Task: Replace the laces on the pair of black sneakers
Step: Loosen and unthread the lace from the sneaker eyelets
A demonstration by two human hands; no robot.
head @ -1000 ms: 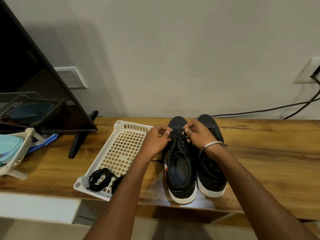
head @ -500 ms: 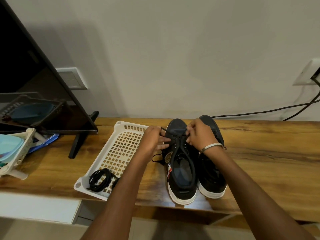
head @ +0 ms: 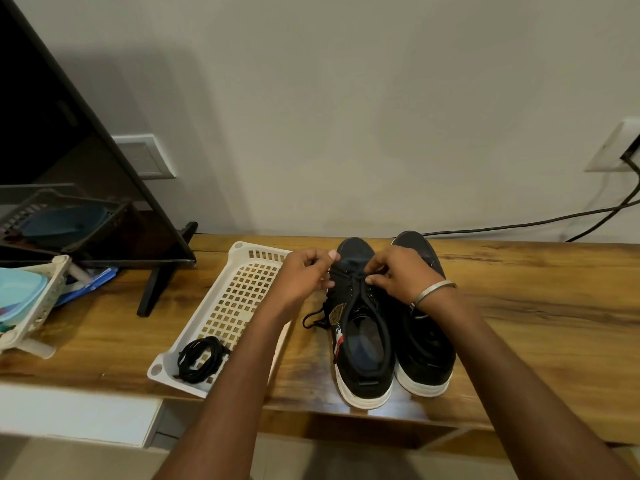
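A: Head view. Status on the grip?

B: Both hands are on the left sneaker [head: 362,327], at the lowest eyelets by the toe. Left hand [head: 303,278] has fingers curled at the shoe's left edge; right hand [head: 398,275] pinches at the lace crossing [head: 353,277]. Probably each holds a lace strand, but the strands under the fingers are too dark to separate, so I can't confirm it for the left.

A: Geometry?

B: Shoe's long axis runs away from the person, toe to the wall [head: 346,116], heel at the near edge. The lace crossing sits between the two hands, right hand nearer. A loose lace end [head: 311,318] trails off the shoe's left side, below the left wrist. Right sneaker [head: 426,355] touches alongside.

A: Surface, room?

B: Wooden tabletop [head: 536,306]. White perforated tray [head: 239,303] just left of the shoes, a black lace bundle [head: 201,358] in its near corner. TV [head: 69,168] far left, cable [head: 519,223] along the wall.
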